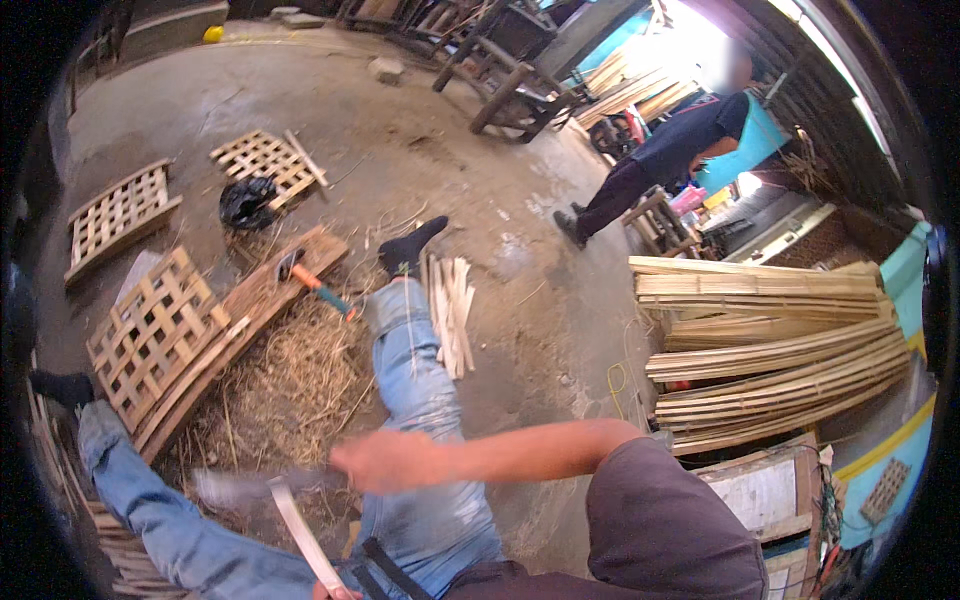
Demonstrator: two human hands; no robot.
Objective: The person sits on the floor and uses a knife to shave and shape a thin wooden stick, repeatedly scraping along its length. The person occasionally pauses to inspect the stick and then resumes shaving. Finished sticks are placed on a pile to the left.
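Observation:
My right hand (385, 461), closed round a handle, is held over my right thigh. From it a wide knife blade (240, 487), smeared by motion, reaches left. A pale bamboo strip (303, 532) slants up from the lower edge and meets the blade near its middle; whether the edge bites into it I cannot tell. At the strip's lower end only a little of my left hand (335, 592) shows, closed on it. Below and beyond the knife lies a heap of straw-coloured shavings (290, 400) between my legs.
Left of the shavings are a thick plank (230, 350), a hammer (325, 292) and woven lattice panels (160, 335). Loose strips (450, 315) lie beside my right foot. Bundled bamboo slats (770, 350) are stacked at right. Another person (655, 150) bends over behind them.

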